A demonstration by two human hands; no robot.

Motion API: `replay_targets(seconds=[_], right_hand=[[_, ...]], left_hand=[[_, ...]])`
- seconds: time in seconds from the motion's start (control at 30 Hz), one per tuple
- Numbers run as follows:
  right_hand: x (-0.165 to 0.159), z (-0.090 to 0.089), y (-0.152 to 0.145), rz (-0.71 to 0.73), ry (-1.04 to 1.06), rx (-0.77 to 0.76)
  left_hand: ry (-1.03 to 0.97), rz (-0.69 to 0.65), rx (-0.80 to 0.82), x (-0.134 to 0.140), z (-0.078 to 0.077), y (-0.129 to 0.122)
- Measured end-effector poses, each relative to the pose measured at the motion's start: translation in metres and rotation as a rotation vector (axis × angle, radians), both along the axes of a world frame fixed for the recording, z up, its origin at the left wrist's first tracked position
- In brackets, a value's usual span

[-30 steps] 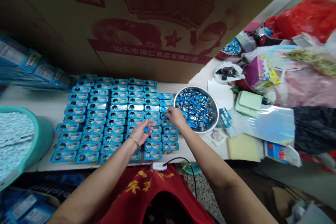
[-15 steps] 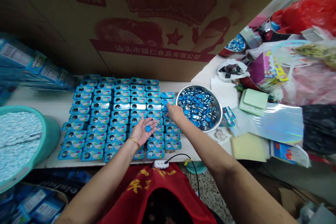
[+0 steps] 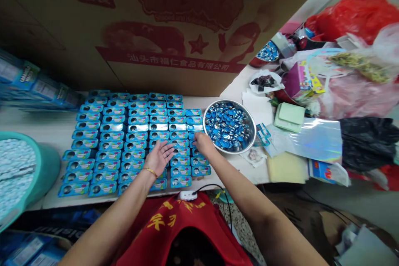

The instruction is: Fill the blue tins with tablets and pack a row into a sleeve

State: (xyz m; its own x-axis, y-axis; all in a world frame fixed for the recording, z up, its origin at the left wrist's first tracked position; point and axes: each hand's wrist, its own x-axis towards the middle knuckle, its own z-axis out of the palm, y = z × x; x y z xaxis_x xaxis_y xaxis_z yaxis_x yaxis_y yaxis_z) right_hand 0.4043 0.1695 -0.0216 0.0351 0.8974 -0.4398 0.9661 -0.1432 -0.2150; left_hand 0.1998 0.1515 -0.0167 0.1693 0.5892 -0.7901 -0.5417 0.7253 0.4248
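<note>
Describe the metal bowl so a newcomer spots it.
Find the big cardboard box at the back. In front of it stand rows of blue tins; the metal bowl sits just to their right. Unlike the boxy tins, it is round and shiny, holding loose blue caps.

The cap has left the left hand [image 3: 158, 157].

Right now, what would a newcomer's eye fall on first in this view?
Probably the big carton with red print, standing behind the rows of blue tins. Right of the tins, a metal bowl of blue and silver caps also draws the eye. The left hand is open, palm up, over the tins; the right hand is at their right edge.
</note>
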Motion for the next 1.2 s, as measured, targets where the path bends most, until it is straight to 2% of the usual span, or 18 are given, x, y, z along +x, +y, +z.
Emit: replay_targets(seconds=[0.17,0.27,0.37,0.43,0.5,0.57,0.67,0.77,0.83,1.0,1.1,1.2], right_hand=[[-0.016,-0.010,0.016,-0.021,-0.085,-0.069],[-0.015,-0.009,0.017,-0.010,-0.079,-0.058],[0.013,-0.003,0.007,0.000,-0.045,0.010],[0.042,-0.004,0.000,-0.064,-0.062,0.085],[0.071,-0.015,-0.005,-0.261,-0.138,0.131],[0.091,-0.033,-0.004,-0.418,-0.185,0.036],[0.100,-0.062,0.001,-0.454,-0.196,-0.057],[0.109,-0.075,0.003,-0.450,-0.081,0.008],[0.120,-0.075,0.000,-0.480,0.105,0.112],[0.142,-0.067,-0.015,-0.753,0.597,0.331],[0.146,-0.062,-0.018,-0.909,0.685,0.441],[0.145,-0.050,-0.013,-0.993,0.679,0.497]], left_hand=[[0.006,-0.005,0.019,-0.001,0.002,-0.002],[-0.005,-0.019,0.013,0.005,0.002,-0.004],[-0.008,-0.045,0.000,0.007,0.000,-0.004],[0.005,-0.055,0.003,0.006,-0.001,-0.002],[0.037,-0.046,0.012,0.006,-0.001,0.000],[0.059,-0.040,0.017,0.009,0.000,0.002],[0.043,-0.058,0.031,0.016,0.004,0.002],[0.041,-0.072,0.034,0.024,0.007,0.002],[0.047,-0.081,0.035,0.029,0.009,0.002],[-0.005,-0.159,0.036,0.045,0.009,0.005],[-0.055,-0.226,0.029,0.057,0.006,0.008],[-0.113,-0.263,0.025,0.069,0.002,0.009]])
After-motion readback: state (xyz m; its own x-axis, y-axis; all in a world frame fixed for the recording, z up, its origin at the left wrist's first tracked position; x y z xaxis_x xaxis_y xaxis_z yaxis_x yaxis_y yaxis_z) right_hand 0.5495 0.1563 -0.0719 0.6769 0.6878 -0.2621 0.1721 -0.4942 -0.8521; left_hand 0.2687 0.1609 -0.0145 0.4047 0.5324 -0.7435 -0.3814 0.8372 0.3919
